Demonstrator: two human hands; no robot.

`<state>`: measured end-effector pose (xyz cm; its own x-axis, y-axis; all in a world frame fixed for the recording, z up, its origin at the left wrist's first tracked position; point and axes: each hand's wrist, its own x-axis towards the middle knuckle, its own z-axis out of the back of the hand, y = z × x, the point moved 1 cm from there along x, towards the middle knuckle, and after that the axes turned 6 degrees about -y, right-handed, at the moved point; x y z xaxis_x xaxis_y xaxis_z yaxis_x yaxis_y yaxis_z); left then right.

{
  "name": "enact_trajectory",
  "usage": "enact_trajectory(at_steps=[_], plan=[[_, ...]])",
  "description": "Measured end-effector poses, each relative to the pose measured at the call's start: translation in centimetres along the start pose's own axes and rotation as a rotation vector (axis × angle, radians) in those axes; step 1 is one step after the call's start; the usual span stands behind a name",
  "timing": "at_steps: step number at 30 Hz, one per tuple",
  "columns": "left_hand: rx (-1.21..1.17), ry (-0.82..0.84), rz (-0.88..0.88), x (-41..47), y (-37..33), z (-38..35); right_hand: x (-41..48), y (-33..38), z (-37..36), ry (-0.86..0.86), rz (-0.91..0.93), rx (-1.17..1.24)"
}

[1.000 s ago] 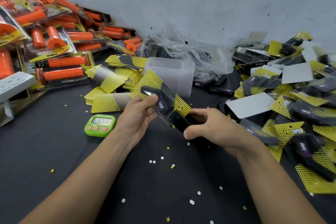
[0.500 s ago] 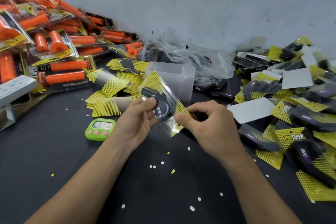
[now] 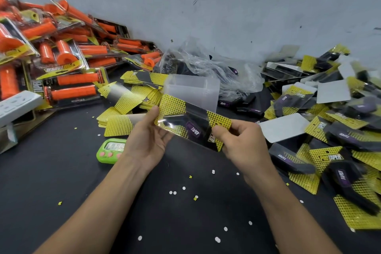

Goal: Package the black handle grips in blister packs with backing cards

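Over at ten o'clock a heap of packed orange grips [image 3: 68, 62] is lying against the wall, with a white power strip [image 3: 18, 105] just below it at nine. Towards eleven, a fanned stack of yellow backing cards [image 3: 125, 109] is sitting on the dark table [image 3: 61, 181], and a green timer [image 3: 111, 150] is lying just beside the person's left wrist. The left hand [image 3: 148, 140] is propping the left end of the blister pack [image 3: 177, 109] with fairly straight fingers. The right hand [image 3: 243, 144], set apart from it, is pinching the right end between thumb and curled fingers. The pack is hanging in the air at the centre, tilted down to the right, with a black handle grip [image 3: 185, 125] showing inside over its yellow card. Just behind it at twelve, a stack of clear shells [image 3: 193, 90] is standing. At three o'clock, finished black packs [image 3: 334, 140] are lying in a heap.
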<state>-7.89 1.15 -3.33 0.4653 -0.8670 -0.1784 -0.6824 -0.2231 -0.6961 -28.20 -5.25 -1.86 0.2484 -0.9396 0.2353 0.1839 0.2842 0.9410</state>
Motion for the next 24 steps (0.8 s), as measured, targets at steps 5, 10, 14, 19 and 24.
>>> enact_trajectory(at_steps=[5,10,14,19,24], plan=[[0.133,-0.090,-0.082,0.6,0.3,0.2,0.8,-1.2,0.0,-0.004,-0.192,0.214],[0.218,-0.047,-0.106,0.5,0.3,0.2,1.1,-1.5,0.1,-0.039,-0.187,0.171],[0.219,-0.077,-0.103,0.5,0.3,0.3,1.3,-1.4,0.8,0.032,-0.167,0.212],[0.319,-0.146,-0.061,0.9,0.8,0.6,1.4,-1.0,2.2,0.214,-0.135,0.220],[0.310,-0.109,-0.003,1.1,1.5,0.7,2.6,-0.5,4.5,-0.191,-0.233,0.348]])
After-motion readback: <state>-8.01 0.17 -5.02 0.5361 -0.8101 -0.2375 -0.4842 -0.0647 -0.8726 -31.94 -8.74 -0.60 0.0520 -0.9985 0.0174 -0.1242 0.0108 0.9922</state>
